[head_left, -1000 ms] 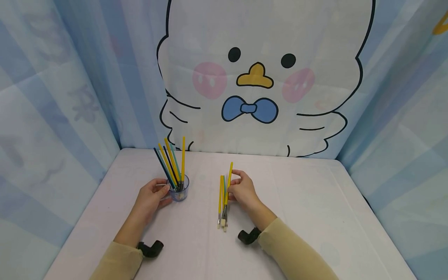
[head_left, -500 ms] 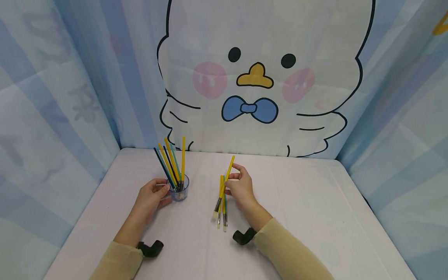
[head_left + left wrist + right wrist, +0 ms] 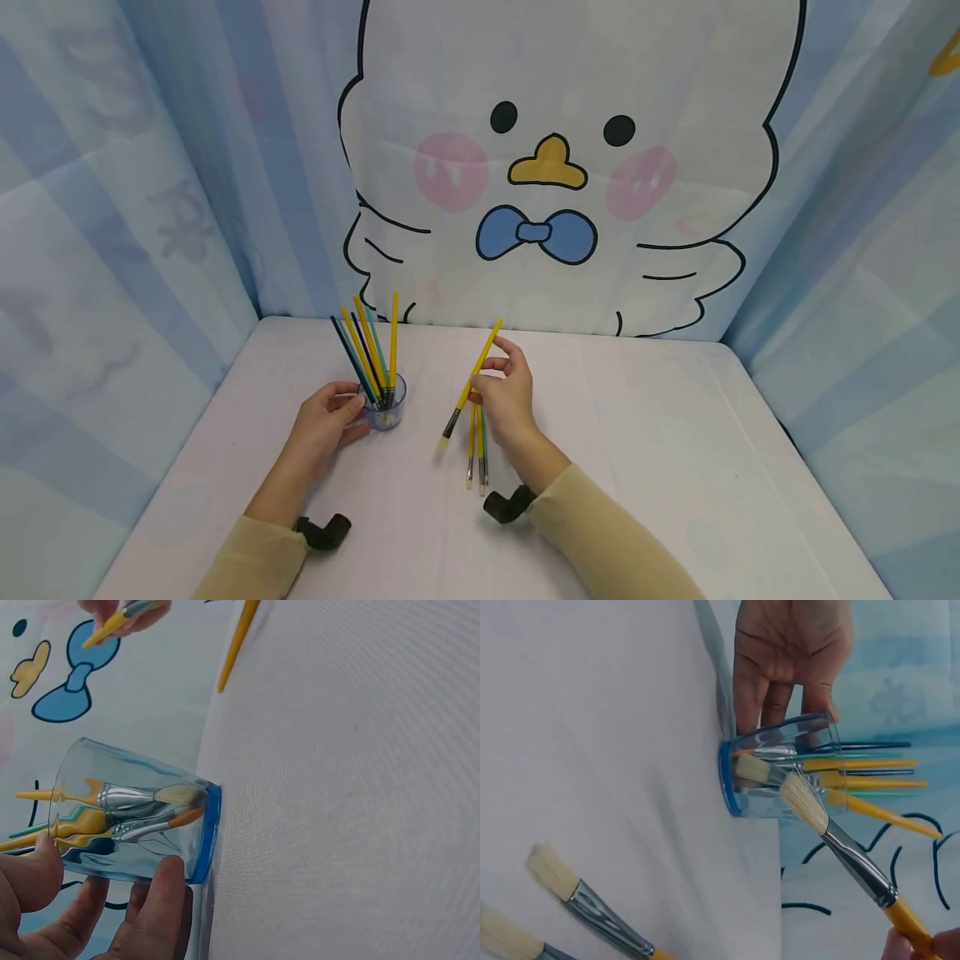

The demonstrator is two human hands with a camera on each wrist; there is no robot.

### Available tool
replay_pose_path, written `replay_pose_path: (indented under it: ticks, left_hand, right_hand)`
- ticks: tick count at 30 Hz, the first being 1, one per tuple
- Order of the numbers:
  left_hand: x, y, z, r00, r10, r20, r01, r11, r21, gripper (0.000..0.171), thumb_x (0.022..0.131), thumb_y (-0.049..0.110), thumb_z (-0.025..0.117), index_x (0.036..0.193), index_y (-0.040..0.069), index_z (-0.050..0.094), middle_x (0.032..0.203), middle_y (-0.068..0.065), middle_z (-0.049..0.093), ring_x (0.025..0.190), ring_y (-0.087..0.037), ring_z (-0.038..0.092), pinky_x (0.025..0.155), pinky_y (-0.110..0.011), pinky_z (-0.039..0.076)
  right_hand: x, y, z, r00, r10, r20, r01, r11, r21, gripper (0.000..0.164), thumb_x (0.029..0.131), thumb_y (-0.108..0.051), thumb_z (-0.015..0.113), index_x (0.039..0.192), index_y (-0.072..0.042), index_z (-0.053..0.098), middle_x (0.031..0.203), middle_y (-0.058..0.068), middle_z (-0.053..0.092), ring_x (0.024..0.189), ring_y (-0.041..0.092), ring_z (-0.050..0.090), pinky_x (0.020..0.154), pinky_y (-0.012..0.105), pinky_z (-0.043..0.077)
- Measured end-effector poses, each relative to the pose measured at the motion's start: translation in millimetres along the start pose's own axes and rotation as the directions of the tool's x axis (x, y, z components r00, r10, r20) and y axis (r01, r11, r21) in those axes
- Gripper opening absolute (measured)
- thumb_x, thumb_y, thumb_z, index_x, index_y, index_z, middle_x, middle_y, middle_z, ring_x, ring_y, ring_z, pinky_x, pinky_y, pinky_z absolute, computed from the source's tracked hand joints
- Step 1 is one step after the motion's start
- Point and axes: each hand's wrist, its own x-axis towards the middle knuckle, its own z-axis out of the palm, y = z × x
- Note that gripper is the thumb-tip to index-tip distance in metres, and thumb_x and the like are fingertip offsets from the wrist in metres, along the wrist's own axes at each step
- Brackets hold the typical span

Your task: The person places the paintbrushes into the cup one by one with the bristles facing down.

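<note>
Soft, diffuse light casts faint shadows on the tabletop (image 3: pixel 637 433).

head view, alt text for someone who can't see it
A person's right hand holds a yellow-handled paintbrush near more paintbrushes on a white table, while the left hand holds a clear cup of brushes. Behind hangs cartoon fabric.

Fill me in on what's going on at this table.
A person is handling paintbrushes. The left hand holds a clear cup with a bunch of paintbrushes standing in it, bristles down. The right hand grips a yellow-handled brush, tilted bristles down in the air, apart from the cup. A few more brushes lie side by side on the table.
</note>
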Motion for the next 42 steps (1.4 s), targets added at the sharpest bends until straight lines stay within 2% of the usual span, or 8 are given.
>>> replay_pose_path:
  ticks: [6, 10, 14, 25, 35, 42]
  left_hand:
    - [0.4, -0.5, -0.1, 1.0, 0.005, 0.003, -0.005, 1.0, -0.002, 0.04, 0.112, 0.016, 0.058, 0.148, 0.001, 0.051, 0.14, -0.021, 0.055, 0.117, -0.024, 0.064, 0.096, -0.032, 0.066]
    - [0.5, -0.8, -0.3, 1.0, 0.007, 0.007, -0.007, 1.0, -0.002, 0.04, 0.112, 0.016, 0.058, 0.149, 0.001, 0.05, 0.14, -0.022, 0.055, 0.116, -0.023, 0.064, 0.097, -0.032, 0.066]
    - [0.8, -1.3, 0.2, 1.0, 0.003, 0.004, -0.003, 1.0, 0.0, 0.041, 0.112, 0.017, 0.059, 0.149, 0.001, 0.051, 0.141, -0.022, 0.055, 0.117, -0.024, 0.064, 0.098, -0.034, 0.066]
    - [1.1, -0.1, -0.3, 1.0, 0.003, -0.001, -0.003, 1.0, 0.006, 0.042, 0.112, 0.019, 0.059, 0.149, 0.002, 0.051, 0.142, -0.022, 0.055, 0.119, -0.025, 0.064, 0.094, -0.031, 0.067]
    - [1.0, -0.2, -1.3, 1.0, 0.005, 0.008, -0.005, 1.0, -0.005, 0.04, 0.112, 0.017, 0.058, 0.149, 0.001, 0.051, 0.139, -0.02, 0.056, 0.112, -0.019, 0.067, 0.094, -0.03, 0.067]
    - [0.6, 0.3, -1.8, 1.0, 0.008, 0.013, -0.008, 1.0, -0.015, 0.041, 0.112, 0.017, 0.059, 0.148, 0.0, 0.05, 0.138, -0.021, 0.056, 0.111, -0.019, 0.065, 0.093, -0.03, 0.067]
  right_hand:
    - [-2.3, -5.2, 7.9, 1.0, -0.02, -0.004, 0.02, 0.998, 0.053, 0.073, 0.09, 0.013, 0.065, 0.154, -0.02, 0.051, 0.108, 0.007, 0.055, 0.074, 0.015, 0.067, 0.067, 0.028, 0.066]
    - [-3.4, -7.3, 12.9, 1.0, -0.03, -0.006, 0.03, 0.997, 0.071, 0.073, 0.091, 0.012, 0.064, 0.153, -0.023, 0.051, 0.111, 0.007, 0.056, 0.077, 0.016, 0.067, 0.073, 0.032, 0.069]
    - [-3.9, -10.8, 18.8, 0.999, -0.046, -0.007, 0.046, 0.994, 0.097, 0.071, 0.091, 0.012, 0.065, 0.153, -0.021, 0.051, 0.111, 0.007, 0.055, 0.079, 0.016, 0.066, 0.078, 0.039, 0.07]
    - [-1.4, -21.2, 36.5, 0.998, -0.068, -0.01, 0.069, 0.989, 0.133, 0.071, 0.093, 0.011, 0.066, 0.153, -0.024, 0.05, 0.11, 0.005, 0.055, 0.084, 0.017, 0.064, 0.073, 0.031, 0.069]
    - [0.5, -29.1, 55.2, 0.992, -0.126, -0.01, 0.126, 0.978, 0.169, 0.072, 0.093, 0.012, 0.066, 0.155, -0.02, 0.048, 0.109, 0.004, 0.054, 0.085, 0.016, 0.063, 0.074, 0.033, 0.069]
    - [2.1, -29.7, 66.7, 0.984, -0.172, -0.04, 0.176, 0.969, 0.175, 0.071, 0.093, 0.013, 0.066, 0.151, -0.026, 0.05, 0.114, 0.008, 0.054, 0.088, 0.017, 0.061, 0.079, 0.033, 0.07]
